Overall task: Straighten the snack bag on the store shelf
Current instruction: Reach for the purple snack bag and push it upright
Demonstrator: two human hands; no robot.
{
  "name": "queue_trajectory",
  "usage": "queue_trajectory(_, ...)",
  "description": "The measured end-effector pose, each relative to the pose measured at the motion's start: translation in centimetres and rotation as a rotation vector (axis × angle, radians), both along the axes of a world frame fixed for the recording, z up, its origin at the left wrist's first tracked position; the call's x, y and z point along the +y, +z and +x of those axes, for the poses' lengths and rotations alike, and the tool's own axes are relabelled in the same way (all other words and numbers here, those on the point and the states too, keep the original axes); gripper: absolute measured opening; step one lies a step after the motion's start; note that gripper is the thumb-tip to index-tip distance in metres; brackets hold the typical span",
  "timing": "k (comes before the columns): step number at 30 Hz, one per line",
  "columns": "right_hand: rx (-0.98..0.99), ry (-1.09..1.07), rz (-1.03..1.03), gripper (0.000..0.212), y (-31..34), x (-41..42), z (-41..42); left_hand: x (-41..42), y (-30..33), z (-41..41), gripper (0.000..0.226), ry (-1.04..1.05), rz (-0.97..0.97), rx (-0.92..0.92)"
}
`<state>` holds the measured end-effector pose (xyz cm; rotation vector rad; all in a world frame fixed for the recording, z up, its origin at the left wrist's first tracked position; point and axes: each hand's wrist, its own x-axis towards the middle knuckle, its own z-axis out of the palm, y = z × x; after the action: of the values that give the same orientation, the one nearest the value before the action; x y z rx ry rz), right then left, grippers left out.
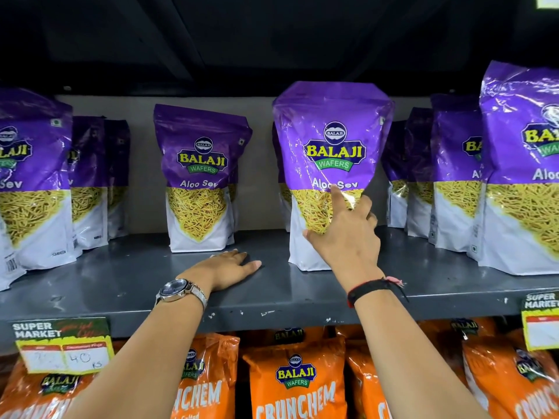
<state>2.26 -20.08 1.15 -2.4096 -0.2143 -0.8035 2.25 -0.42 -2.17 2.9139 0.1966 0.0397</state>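
1. Nearest the viewer, below the grey shelf, orange snack bags fill the lower tier, and a price tag hangs from the shelf's front lip at its left end.
2. On the shelf's bare front part, left of the task bag, the left hand lies flat and palm down, fingers stretched out, gripping nothing; it looks placed there to brace the reach.
3. Just right of it, the right hand is open and spread against the front of the purple Aloo Sev bag. The forefinger points up the face, the thumb presses the lower left side, and the other fingers curl round the right edge. It seems a steadying hold rather than a lift.
4. That bag stands on the shelf near its front, upright with its top leaning a little, well forward of its row. My guess is that a push back and a slight turn remain.
5. Behind it sit more purple bags, so there is little room rearward. A neighbouring bag stands apart to its left, tilted.
6. A large bag right of the task bag crowds that side.
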Motion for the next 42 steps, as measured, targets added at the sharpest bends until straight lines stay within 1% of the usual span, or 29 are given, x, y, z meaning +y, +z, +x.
queue_trajectory(20,-0.029,-0.061,-0.045,0.087,-0.2,-2.0,-4.9,-0.4,0.2,-0.4,0.064,-0.006,0.012,-0.030)
queue_trajectory(33,-0.037,-0.048,-0.069,0.088,-0.2,-2.7,-6.2,-0.7,0.4,-0.6,0.062,-0.007,0.025,-0.026)
queue_trajectory(38,-0.059,-0.057,-0.056,0.095,-0.3,-2.4,-6.8,-0.8,0.5,-0.7,0.061,-0.009,0.031,-0.024)
queue_trajectory(40,-0.150,-0.083,-0.063,0.098,-0.4,-1.7,-7.2,-0.7,0.6,-0.9,0.061,-0.020,0.031,-0.029)
queue_trajectory(42,-0.384,-0.104,-0.054,0.094,-0.6,-0.6,-7.1,-0.4,0.6,-1.3,0.062,-0.020,0.015,-0.017)
